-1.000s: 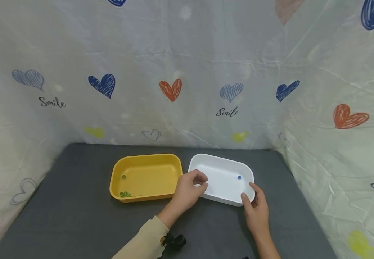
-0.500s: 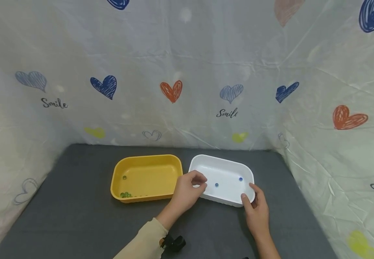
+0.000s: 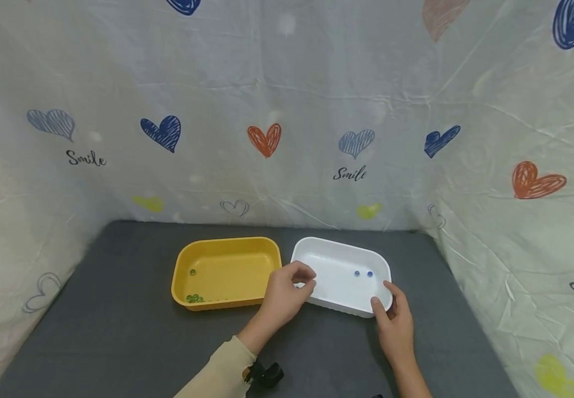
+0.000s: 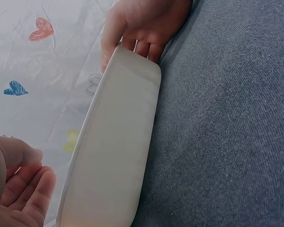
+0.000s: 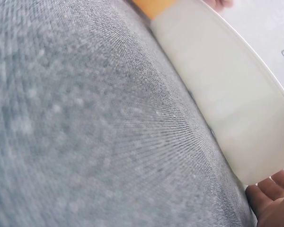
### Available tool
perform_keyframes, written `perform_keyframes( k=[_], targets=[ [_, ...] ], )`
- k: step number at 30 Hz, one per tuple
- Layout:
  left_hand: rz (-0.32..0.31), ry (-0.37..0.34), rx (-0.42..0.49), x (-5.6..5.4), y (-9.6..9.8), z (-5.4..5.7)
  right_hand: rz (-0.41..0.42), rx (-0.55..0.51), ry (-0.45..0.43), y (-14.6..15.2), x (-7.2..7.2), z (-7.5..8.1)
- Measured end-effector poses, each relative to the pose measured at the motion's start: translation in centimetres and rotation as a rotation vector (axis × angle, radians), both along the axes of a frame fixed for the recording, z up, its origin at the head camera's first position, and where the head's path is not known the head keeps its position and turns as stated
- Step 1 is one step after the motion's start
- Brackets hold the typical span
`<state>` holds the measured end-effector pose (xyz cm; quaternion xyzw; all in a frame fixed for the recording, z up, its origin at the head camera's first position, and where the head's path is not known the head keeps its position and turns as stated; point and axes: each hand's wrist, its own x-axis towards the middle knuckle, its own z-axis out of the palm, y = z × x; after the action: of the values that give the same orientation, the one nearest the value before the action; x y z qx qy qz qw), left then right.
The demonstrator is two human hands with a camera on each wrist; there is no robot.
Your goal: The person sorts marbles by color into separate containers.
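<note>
In the head view my left hand [image 3: 288, 293] hovers over the left front part of the white tray [image 3: 333, 257]. Its thumb and fingers are loosely bent, and I see nothing between them. The left wrist view shows the left fingertips [image 4: 48, 177] beside the tray's outer wall, with a small gap at the thumb. My right hand [image 3: 396, 326] grips the tray's right front corner, thumb at the rim and fingers around the end. Two small blue marbles, a left marble [image 3: 357, 273] and a right marble [image 3: 369, 274], lie close together inside. My left hand hides part of the tray.
Left of the white tray stands a yellow tray [image 3: 227, 241]. It holds several green marbles [image 3: 194, 298] at its front left and a single green marble [image 3: 193, 272] farther back. Both trays sit on a dark grey cloth [image 3: 132, 331], before a heart-printed curtain [image 3: 296, 182].
A second blue marble came into sight beside my left hand and rolled right and back, near the first one. Both hands have stayed almost still.
</note>
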<state>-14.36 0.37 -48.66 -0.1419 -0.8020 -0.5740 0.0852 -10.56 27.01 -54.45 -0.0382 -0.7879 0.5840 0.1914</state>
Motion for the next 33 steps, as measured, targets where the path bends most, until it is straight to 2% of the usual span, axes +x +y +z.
perform_keyframes(
  k=[5, 9, 15, 20, 24, 26, 28, 33],
  targets=[
    [0.002, 0.018, 0.017, 0.0, -0.5, -0.2, 0.003, -0.013, 0.003, 0.0, 0.0, 0.0],
    [0.022, 0.005, 0.045, 0.2, -1.0, -0.4, 0.003, 0.002, -0.002, 0.0, -0.1, 0.1],
    [0.072, 0.013, 0.087, 0.5, -2.1, -0.5, 0.007, -0.008, -0.002, 0.1, 0.0, 0.0],
    [0.14, 0.029, 0.06, 0.4, -3.4, -0.2, 0.018, -0.013, 0.006, 0.3, -0.3, 0.0],
    [0.182, 0.072, 0.035, 0.1, -4.6, -0.2, 0.041, 0.012, 0.013, 0.5, -0.8, 0.4],
    [0.192, 0.101, -0.002, 0.1, -5.2, -0.1, 0.032, 0.07, 0.009, 0.8, -1.0, 0.8],
    [0.207, 0.125, -0.077, 0.1, -5.7, 0.0, 0.001, 0.153, -0.008, 1.0, -1.1, 1.5],
    [0.229, 0.131, -0.325, 0.5, -6.6, 0.9, -0.068, 0.34, -0.059, 1.0, -1.7, 4.2]
  ],
)
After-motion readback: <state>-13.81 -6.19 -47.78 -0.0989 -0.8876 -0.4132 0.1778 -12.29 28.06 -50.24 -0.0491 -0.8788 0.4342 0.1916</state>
